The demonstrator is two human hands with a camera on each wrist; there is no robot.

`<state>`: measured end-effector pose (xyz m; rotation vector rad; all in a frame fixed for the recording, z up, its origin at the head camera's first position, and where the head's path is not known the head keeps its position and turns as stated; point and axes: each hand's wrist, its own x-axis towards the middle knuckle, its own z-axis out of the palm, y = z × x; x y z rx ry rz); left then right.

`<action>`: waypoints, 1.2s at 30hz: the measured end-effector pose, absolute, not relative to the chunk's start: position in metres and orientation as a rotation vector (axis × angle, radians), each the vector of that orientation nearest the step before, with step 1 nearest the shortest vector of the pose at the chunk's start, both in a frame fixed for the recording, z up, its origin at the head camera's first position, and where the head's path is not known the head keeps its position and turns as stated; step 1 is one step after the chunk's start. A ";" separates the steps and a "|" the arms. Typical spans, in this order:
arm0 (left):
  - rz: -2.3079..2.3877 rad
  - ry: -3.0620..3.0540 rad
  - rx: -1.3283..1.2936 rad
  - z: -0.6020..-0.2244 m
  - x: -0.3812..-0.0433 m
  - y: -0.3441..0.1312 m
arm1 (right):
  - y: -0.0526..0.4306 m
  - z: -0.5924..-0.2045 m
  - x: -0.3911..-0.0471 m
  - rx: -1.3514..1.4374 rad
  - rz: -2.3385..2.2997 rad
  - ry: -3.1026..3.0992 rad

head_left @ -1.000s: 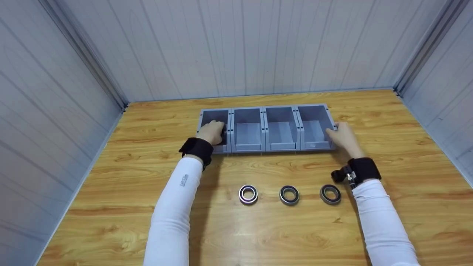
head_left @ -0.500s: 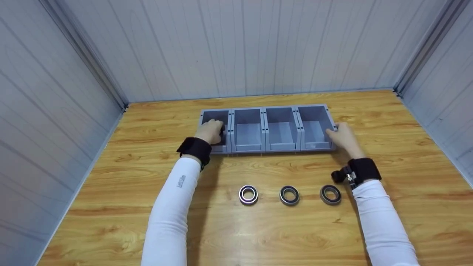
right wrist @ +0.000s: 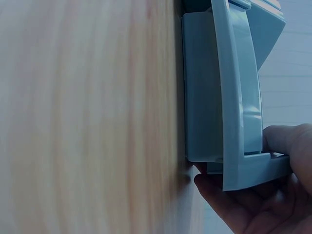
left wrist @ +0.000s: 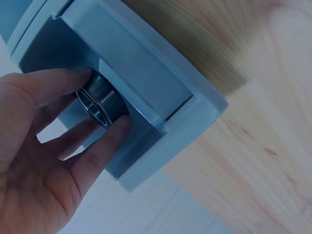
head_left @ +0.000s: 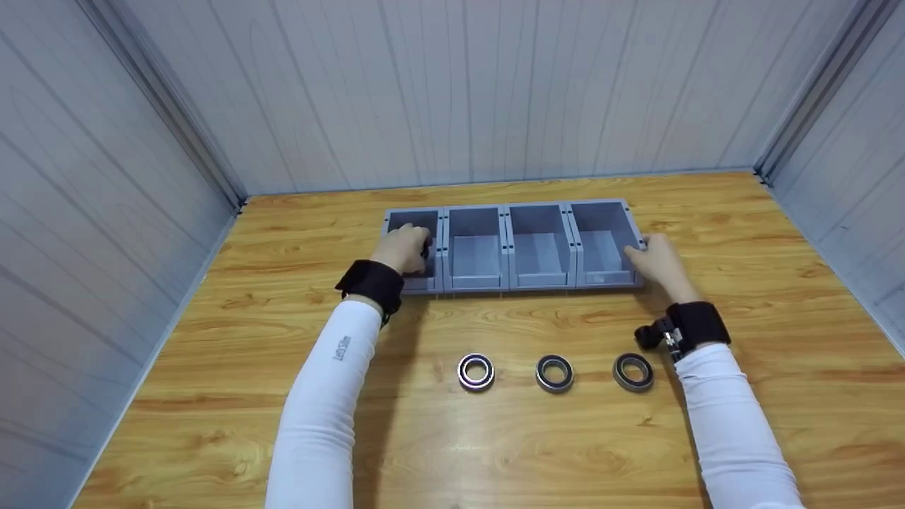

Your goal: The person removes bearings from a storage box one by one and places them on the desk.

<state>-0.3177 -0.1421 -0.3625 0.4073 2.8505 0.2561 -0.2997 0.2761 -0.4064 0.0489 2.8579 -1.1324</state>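
My left hand [head_left: 401,249] reaches into the leftmost grey bin [head_left: 417,285] of a joined row. In the left wrist view, its thumb and fingers pinch a ball bearing [left wrist: 113,102] by its outer ring, inside the bin close behind the low front lip. At the other end of the row, my right hand [head_left: 657,265] grips the outer side wall of the rightmost bin [head_left: 609,278]. The right wrist view has the thumb over the rim [right wrist: 265,168] and the other fingers below, partly hidden by the bin.
Three more bearings lie spaced out on the wooden table [head_left: 523,452] in front of the bins: a left one [head_left: 464,382], a middle one [head_left: 543,382] and a right one [head_left: 621,380]. White panel walls [head_left: 495,92] enclose the back and both sides.
My left hand has shifted slightly up and its forearm a little to the left, the hand staying in the leftmost bin. The right hand and the loose bearings keep their places.
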 end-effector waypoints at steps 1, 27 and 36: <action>0.260 2.851 0.406 -0.362 -0.317 -0.142 | 0.276 -0.406 -0.300 0.050 -1.136 2.848; 0.349 2.864 0.397 -0.349 -0.316 -0.148 | 0.277 -0.410 -0.303 0.087 -1.120 2.856; 0.384 2.862 0.443 -0.342 -0.315 -0.150 | 0.277 -0.412 -0.302 0.085 -1.153 2.836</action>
